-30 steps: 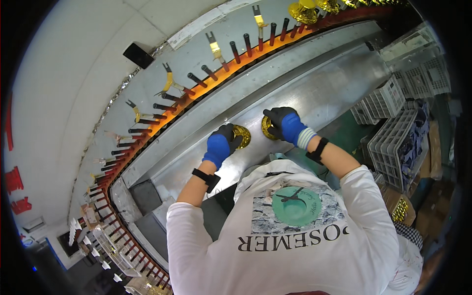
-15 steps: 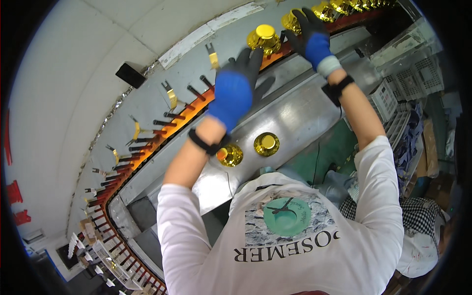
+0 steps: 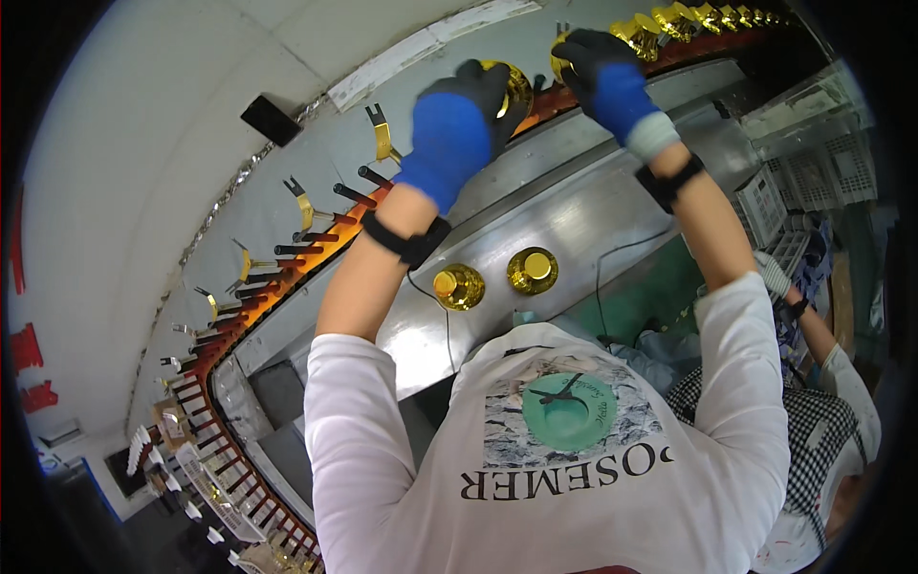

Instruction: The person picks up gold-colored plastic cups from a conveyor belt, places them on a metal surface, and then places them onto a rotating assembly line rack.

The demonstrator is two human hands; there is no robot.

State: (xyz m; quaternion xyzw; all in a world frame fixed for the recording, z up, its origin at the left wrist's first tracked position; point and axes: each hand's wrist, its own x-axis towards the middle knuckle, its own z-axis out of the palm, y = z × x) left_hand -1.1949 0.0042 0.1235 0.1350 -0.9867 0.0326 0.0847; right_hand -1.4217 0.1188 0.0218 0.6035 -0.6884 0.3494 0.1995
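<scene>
My left hand, in a blue and black glove, is wrapped round a shiny gold bottle over the orange-edged rail. Its fingers are closed on the bottle's near side and hide much of it. My right hand, gloved the same way, closes round another gold bottle just to the right; only a strip of that one shows beside the fingers. On the metal bench below stand two gold bottles, a left one and a right one, both apart from my hands.
A curved rail with dark upright pins and brass-coloured forked holders runs along the far left. More gold bottles line it at the upper right. White crates stand at right, near another person's gloved hand.
My left hand has moved away from me and closed on the gold bottle. My right hand stays at its bottle. Another person's arm has come into view at right.
</scene>
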